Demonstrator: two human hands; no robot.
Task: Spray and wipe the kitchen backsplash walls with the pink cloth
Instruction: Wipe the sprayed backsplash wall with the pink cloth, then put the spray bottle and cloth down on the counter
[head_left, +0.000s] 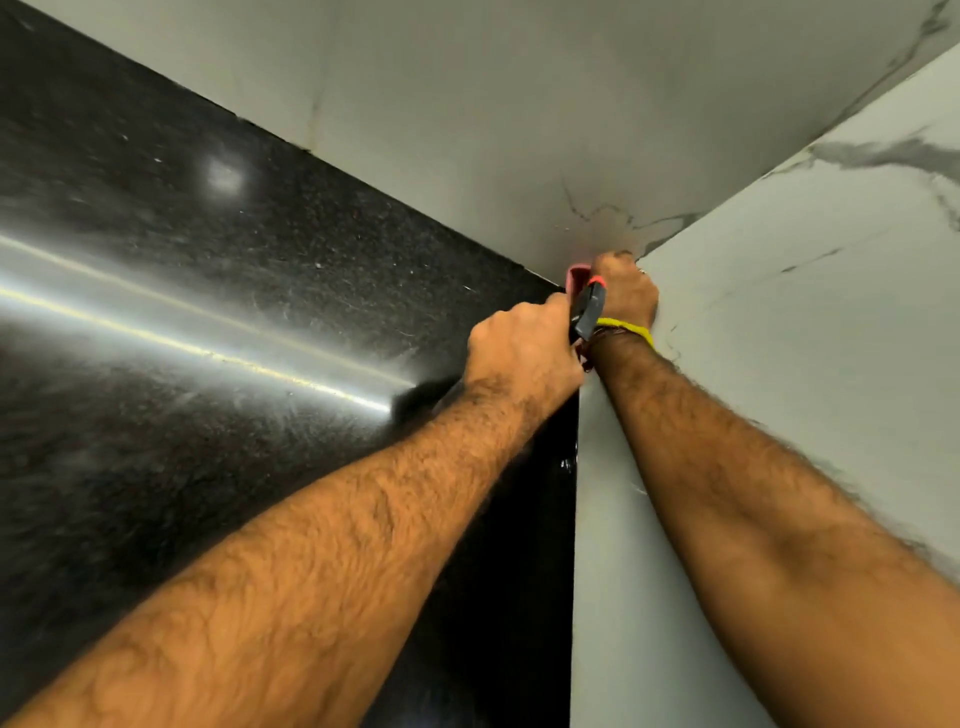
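Observation:
Both arms reach into the corner where two white marble backsplash walls (519, 130) meet the black counter. My left hand (524, 348) is closed around a spray bottle whose black head with an orange tip (589, 309) points toward the corner; the bottle's body is hidden by the hand. My right hand (626, 288), with a yellow band at the wrist, presses against the walls' corner. Only a small edge of the pink cloth (576, 275) shows beside and under that hand.
The black speckled granite counter (234, 260) fills the left side, with bright light streaks reflected on it. The right marble wall (805, 338) runs close along my right forearm. Grey veins mark both walls.

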